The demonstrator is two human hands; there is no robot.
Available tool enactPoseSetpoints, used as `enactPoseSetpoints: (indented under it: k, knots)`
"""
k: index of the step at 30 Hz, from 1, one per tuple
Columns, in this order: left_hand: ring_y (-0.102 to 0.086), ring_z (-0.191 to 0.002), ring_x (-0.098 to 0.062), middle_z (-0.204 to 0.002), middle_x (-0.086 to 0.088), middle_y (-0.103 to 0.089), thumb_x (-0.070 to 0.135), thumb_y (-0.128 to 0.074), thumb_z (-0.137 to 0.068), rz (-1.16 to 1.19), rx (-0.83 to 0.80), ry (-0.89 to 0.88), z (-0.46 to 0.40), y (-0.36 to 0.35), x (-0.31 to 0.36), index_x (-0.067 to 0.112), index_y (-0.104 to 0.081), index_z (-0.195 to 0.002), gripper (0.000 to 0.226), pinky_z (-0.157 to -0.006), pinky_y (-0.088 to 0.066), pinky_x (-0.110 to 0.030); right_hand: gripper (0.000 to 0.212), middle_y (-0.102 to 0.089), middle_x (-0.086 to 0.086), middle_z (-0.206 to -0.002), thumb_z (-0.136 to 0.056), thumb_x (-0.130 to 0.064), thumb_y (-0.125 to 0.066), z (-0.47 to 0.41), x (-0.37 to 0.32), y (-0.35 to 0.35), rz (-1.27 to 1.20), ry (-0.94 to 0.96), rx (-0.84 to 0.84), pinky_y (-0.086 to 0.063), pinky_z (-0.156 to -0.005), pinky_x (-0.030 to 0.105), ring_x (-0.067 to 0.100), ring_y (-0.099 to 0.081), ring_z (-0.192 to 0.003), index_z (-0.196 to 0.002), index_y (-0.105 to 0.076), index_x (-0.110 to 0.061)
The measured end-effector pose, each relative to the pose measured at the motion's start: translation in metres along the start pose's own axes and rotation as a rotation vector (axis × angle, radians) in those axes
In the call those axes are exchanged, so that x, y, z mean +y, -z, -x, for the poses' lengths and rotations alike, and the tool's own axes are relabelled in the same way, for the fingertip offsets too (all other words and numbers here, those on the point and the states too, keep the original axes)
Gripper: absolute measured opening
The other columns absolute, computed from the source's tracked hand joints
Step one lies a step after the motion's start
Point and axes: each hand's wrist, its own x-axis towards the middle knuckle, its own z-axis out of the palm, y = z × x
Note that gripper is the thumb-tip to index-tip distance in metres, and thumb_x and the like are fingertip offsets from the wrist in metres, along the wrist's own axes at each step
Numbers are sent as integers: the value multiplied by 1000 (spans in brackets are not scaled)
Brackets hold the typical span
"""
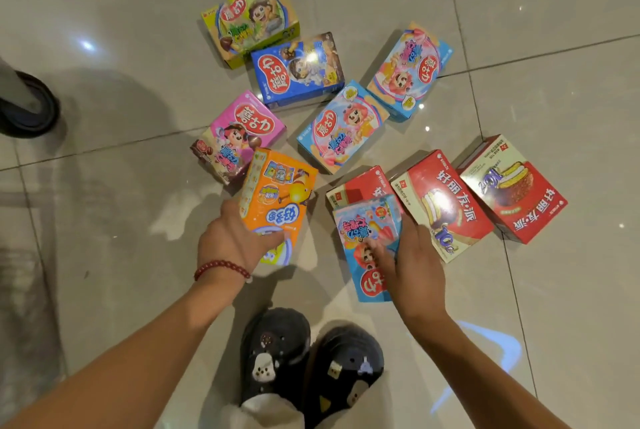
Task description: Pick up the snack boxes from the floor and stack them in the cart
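A: Left hand (235, 241)?
B: Fingers curled round the orange box (277, 200), apparently raised off the floor (104, 30).
A: Right hand (412, 258)?
B: Grips the blue-pink box (367, 231), overlapping a red box (360, 187).

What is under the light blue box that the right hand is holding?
The light blue box in the right hand overlaps a red box; only that box's far end shows, the rest is covered.

Boxes are showing bright cartoon prints: one green (250, 21), one dark blue (298, 70), one pink (239, 135), one orange (277, 200), pale blue ones (343, 127), red ones (512, 187); floor (138, 12) is gleaming beige; clogs (277, 356) are showing black.
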Motion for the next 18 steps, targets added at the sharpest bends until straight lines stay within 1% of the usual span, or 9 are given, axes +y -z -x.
enactPoseSetpoints:
  k: [2, 4, 6, 7, 9, 11, 14, 16, 18]
  knots:
    - [-65, -88, -30, -96, -12, -67, 46, -87, -55, 90, -28, 33, 13, 15, 3, 6, -53, -102, 71, -76, -52, -35, 60, -53, 1, -115, -86, -53, -44, 11, -12, 10, -63, -24, 7, -40, -64, 16, 3, -51, -86, -135, -40, -19]
    - [-64, -84, -27, -90, -7, -65, 43, -87, -56, 158, -53, 32, 25, 34, 8, 7, -54, -98, 65, -74, -51, -31, 64, -54, 0, -114, -82, -58, -38, 20, -23, 23, -81, -43, 3, -43, -62, 14, 4, -54, -83, -133, -42, -20]
    - [-61, -80, -23, -85, -1, -62, 39, -88, -58, 228, -64, 23, 37, 55, 16, 8, -54, -95, 60, -70, -47, -27, 65, -56, 3, -113, -81, -62, -36, 27, -34, 37, -88, -54, 25, -54, -67, 29, 11, -60, -87, -127, -45, -17]
    - [-61, -79, -21, -84, 0, -61, 37, -88, -58, 269, -64, 27, 43, 66, 21, 9, -54, -94, 58, -70, -47, -27, 65, -56, 4, -112, -81, -63, -36, 30, -40, 46, -95, -52, 42, -56, -69, 36, 15, -62, -89, -125, -46, -16]
    - [-62, -79, -20, -84, 2, -62, 35, -90, -57, 360, -58, 43, 54, 89, 32, 9, -54, -94, 57, -69, -48, -28, 64, -55, 5, -110, -81, -61, -37, 35, -57, 68, -109, -50, 72, -56, -71, 39, 18, -63, -90, -123, -48, -14]
    - [-64, -81, -18, -86, 4, -64, 35, -92, -52, 448, -69, 55, 65, 111, 42, 10, -55, -95, 62, -69, -49, -28, 59, -56, 5, -110, -84, -57, -42, 39, -75, 92, -114, -35, 87, -55, -70, 37, 16, -63, -88, -122, -49, -14]
    - [-68, -81, -13, -91, 3, -71, 48, -89, -39, 541, -101, 33, 82, 146, 57, 11, -62, -99, 76, -72, -57, -33, 53, -58, 3, -111, -86, -56, -45, 47, -98, 128, -162, -27, 92, -54, -65, 28, 10, -63, -84, -120, -50, -16]
    - [-69, -80, -10, -91, 3, -72, 39, -92, -47, 567, -108, 2, 96, 172, 72, 11, -64, -101, 66, -69, -56, -28, 53, -61, 1, -109, -85, -58, -46, 54, -114, 155, -225, -20, 114, -55, -65, 25, 9, -64, -84, -118, -51, -18]
    - [-67, -80, -9, -89, 5, -71, 28, -91, -56, 571, -96, -26, 110, 202, 88, 12, -64, -100, 54, -65, -51, -23, 44, -59, -2, -105, -88, -53, -50, 61, -134, 188, -251, -3, 141, -50, -62, 16, 5, -62, -82, -114, -52, -18]
